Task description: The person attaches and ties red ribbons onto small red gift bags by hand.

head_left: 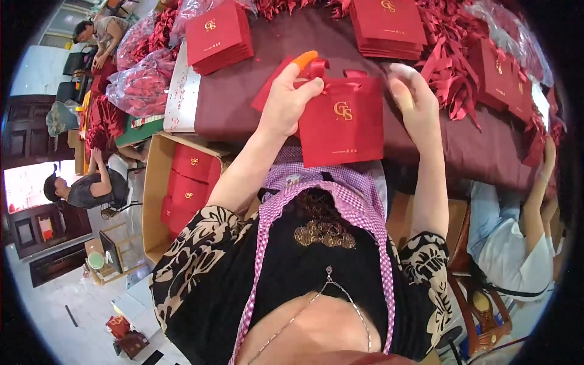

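In front of me hangs a red gift bag (342,125) with gold print and a ribbon handle across its top. My left hand (289,100), with an orange finger cot on one fingertip, grips the bag at its upper left corner, thumb toward me. Just off the bag's upper right side is my right hand (415,100), its fingers loosely curved and slightly blurred, with nothing visible in them. Behind my left hand, another red piece (267,88) lies on the dark red tablecloth (286,36), partly hidden.
Stacks of red bags stand at the far left (219,36) and far right (389,27). Red ribbons (447,79) heap along the right. An open cardboard box (155,201) with red bags is at my left. Co-workers sit left and right; one's hand (549,159) shows at right.
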The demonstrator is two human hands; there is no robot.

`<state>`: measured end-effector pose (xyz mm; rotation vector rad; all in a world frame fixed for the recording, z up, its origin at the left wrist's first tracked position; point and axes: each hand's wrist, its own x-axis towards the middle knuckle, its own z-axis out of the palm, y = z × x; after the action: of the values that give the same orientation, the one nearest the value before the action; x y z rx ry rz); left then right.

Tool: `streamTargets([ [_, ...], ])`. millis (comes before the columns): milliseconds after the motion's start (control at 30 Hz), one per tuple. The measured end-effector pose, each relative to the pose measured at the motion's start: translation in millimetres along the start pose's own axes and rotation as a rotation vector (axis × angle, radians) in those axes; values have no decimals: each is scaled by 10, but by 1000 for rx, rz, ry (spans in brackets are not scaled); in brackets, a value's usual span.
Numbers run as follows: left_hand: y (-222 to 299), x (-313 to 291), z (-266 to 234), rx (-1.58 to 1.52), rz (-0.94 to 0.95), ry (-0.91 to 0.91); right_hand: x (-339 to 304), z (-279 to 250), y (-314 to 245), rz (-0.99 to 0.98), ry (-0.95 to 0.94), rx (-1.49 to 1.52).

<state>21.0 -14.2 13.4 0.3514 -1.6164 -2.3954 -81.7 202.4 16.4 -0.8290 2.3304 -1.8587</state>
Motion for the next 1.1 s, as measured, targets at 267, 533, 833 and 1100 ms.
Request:
streamTargets([
  [267, -6, -22, -43, -122, -79, 64, -353, 14, -82, 154, -276, 159],
  [533, 714, 493, 274, 158, 370, 15, 524, -13, -341, -216, -76, 21],
  [833, 931, 2568, 549, 695, 844, 37, 2067, -453, 45, -461, 190, -407],
  [1100, -260, 2494, 866, 1487, 927, -259, 1810, -400, 1103, -245, 235, -771],
])
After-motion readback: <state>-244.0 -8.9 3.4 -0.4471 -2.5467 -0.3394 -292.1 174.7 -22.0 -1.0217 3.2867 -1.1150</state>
